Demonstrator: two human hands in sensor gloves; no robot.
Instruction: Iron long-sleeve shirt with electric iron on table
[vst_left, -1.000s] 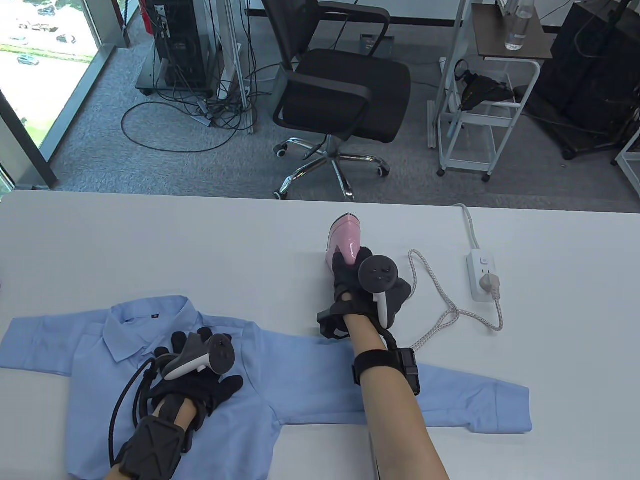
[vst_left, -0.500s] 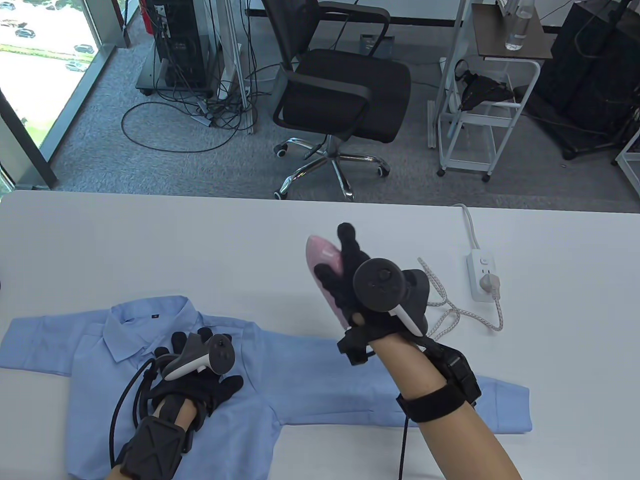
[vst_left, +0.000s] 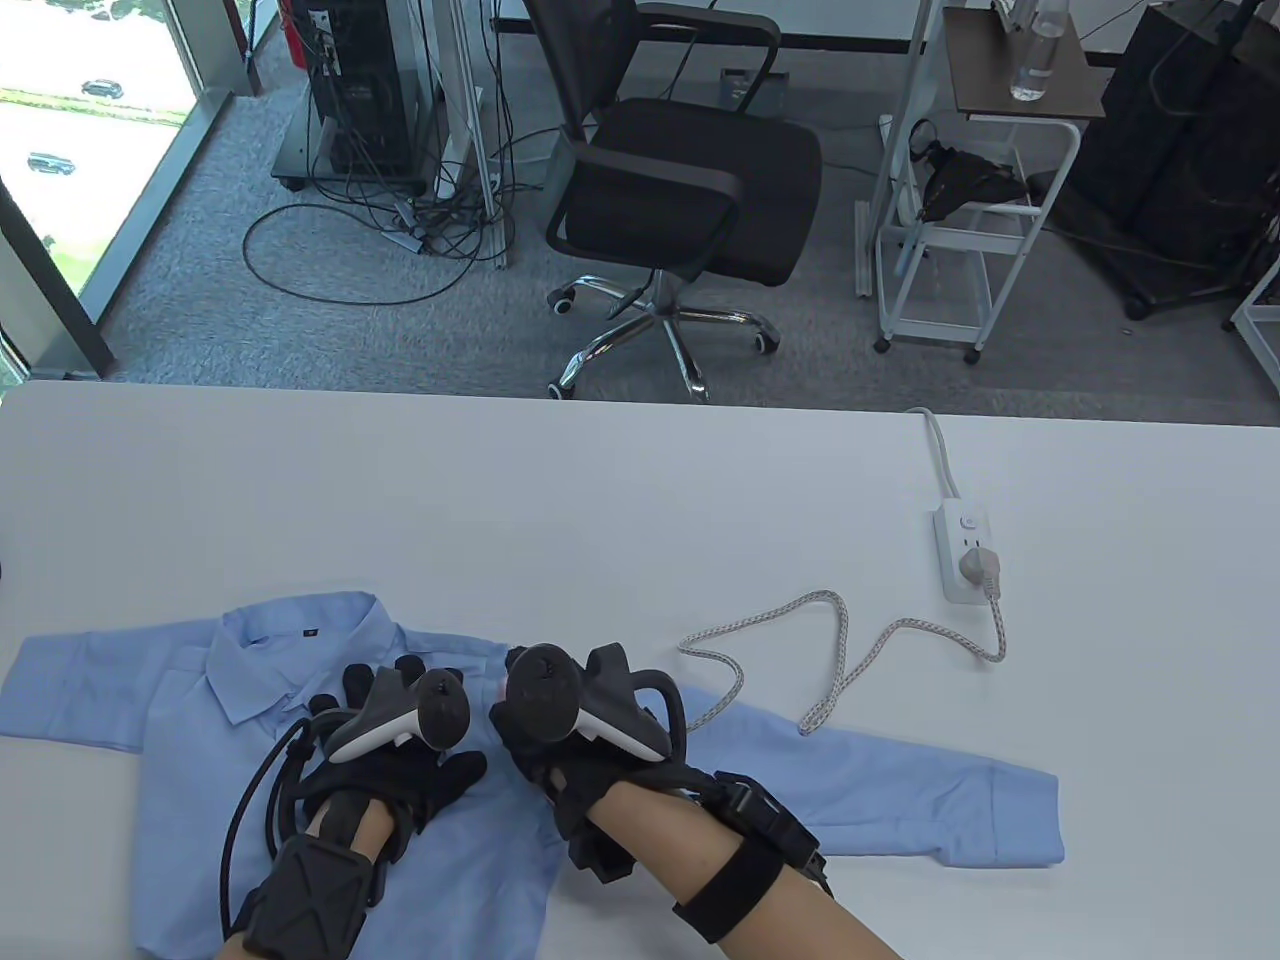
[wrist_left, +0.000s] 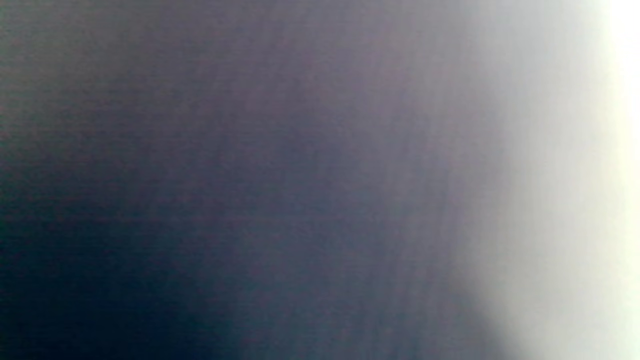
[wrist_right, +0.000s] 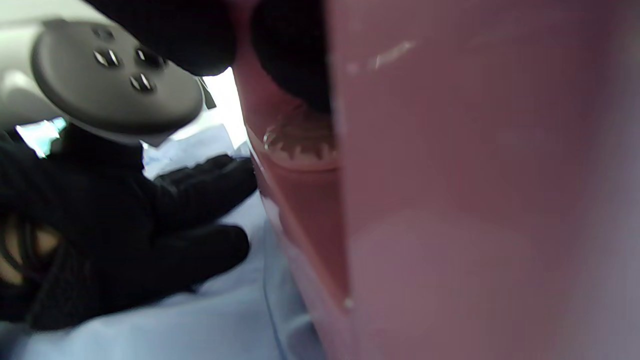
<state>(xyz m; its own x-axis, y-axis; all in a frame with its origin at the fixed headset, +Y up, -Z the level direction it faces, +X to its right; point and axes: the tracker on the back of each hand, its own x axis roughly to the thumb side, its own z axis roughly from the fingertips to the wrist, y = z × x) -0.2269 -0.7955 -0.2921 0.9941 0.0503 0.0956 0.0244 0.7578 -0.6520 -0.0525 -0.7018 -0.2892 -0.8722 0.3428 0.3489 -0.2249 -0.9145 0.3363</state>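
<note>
A light blue long-sleeve shirt (vst_left: 190, 760) lies spread flat at the table's front left, its right sleeve (vst_left: 900, 805) stretched out to the right. My left hand (vst_left: 395, 775) rests flat on the shirt's chest, fingers spread. My right hand (vst_left: 545, 760) grips the pink iron just right of the left hand, over the shirt. In the table view the hand and tracker hide the iron except for a pink sliver (vst_left: 497, 688). In the right wrist view the iron (wrist_right: 475, 200) fills the right side, with my fingers (wrist_right: 290, 50) around its handle and the left hand (wrist_right: 125, 240) on the blue cloth (wrist_right: 175, 320). The left wrist view is a blur.
The iron's braided cord (vst_left: 830, 640) snakes across the white table (vst_left: 500, 500) to a plug in the white power strip (vst_left: 962, 545) at the right. An office chair (vst_left: 680, 180) and a white cart (vst_left: 960, 230) stand on the floor beyond the far edge.
My right hand lifted the iron from the table's middle and carried it down-left onto the shirt beside the left hand. The cord trailed along and stretched out. The left hand stayed put.
</note>
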